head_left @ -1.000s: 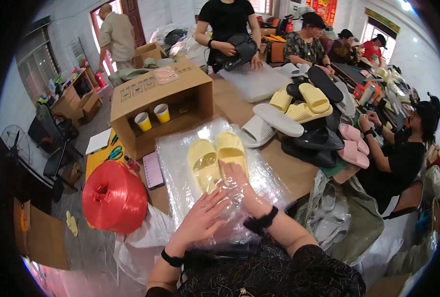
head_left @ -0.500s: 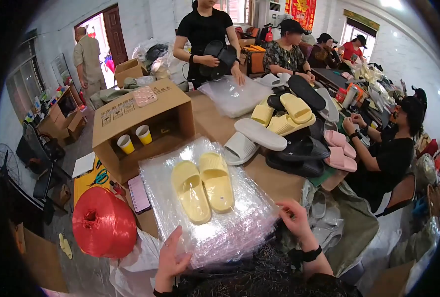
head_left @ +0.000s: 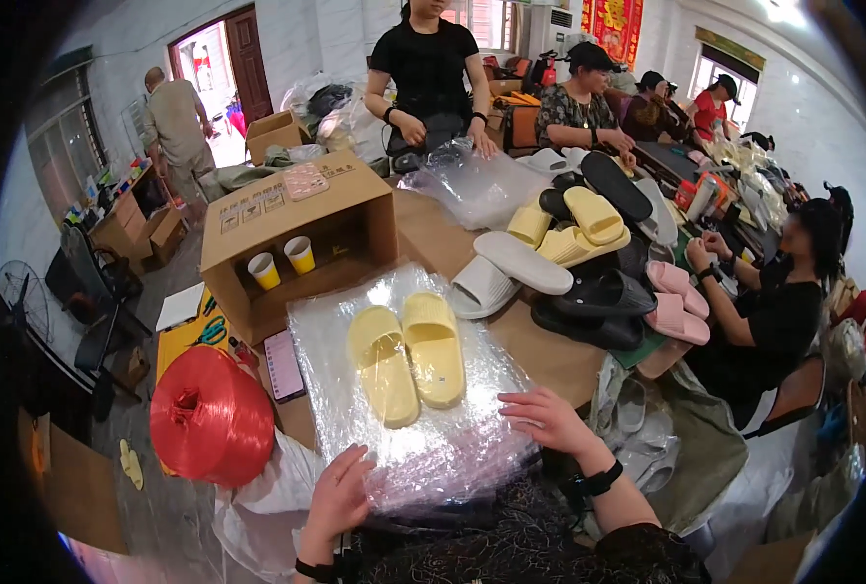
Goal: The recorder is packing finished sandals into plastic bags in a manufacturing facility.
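Note:
A pair of yellow slide slippers, the left one (head_left: 386, 382) and the right one (head_left: 435, 365), lies on a stack of clear plastic bags (head_left: 486, 375) in front of me. My left hand (head_left: 340, 494) rests at the stack's near left edge, its fingers stretched forward and nothing gripped. On the right side of the stack lies my right hand (head_left: 550, 420), fingers spread over the plastic. Both slippers point their toe straps away from me and touch neither hand.
Left of the stack are a red twine roll (head_left: 211, 417), a phone (head_left: 283, 366), scissors (head_left: 211, 331) and a cardboard box (head_left: 355, 229) holding two cups. A slipper pile (head_left: 589, 258) stands to the right. A co-worker (head_left: 427, 78) stands across the table; others sit at right.
My right hand has moved inward from the stack's right corner onto the bags. My left fingers have come together. The co-worker opposite has lowered the black slippers. The view has shifted slightly.

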Demonstrator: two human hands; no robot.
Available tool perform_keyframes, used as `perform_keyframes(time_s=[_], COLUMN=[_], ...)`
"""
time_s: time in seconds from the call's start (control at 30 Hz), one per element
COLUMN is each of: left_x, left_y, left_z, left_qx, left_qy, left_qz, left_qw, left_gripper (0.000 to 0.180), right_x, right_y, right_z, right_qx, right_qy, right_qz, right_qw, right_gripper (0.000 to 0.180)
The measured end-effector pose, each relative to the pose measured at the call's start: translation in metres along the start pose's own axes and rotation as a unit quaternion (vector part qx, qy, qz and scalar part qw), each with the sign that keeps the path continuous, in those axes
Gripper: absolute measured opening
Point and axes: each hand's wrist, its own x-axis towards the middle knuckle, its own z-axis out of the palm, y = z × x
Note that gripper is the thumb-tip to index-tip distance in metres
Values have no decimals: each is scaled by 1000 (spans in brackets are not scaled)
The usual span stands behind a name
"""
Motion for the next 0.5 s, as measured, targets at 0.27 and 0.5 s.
perform_keyframes(time_s=[0.27,0.5], left_x=[-5,25], left_y=[-19,-9], left_z=[0,-3], left_qx=[64,-14], left_qy=[19,207], left_qz=[36,-26], left_qw=[997,978], left_gripper=[36,21], right_x=[18,32], right_y=[33,22], right_z=[0,9], right_qx=[118,253], right_qy=[27,105], right_qz=[32,195], right_qw=[992,942], right_gripper=[16,14])
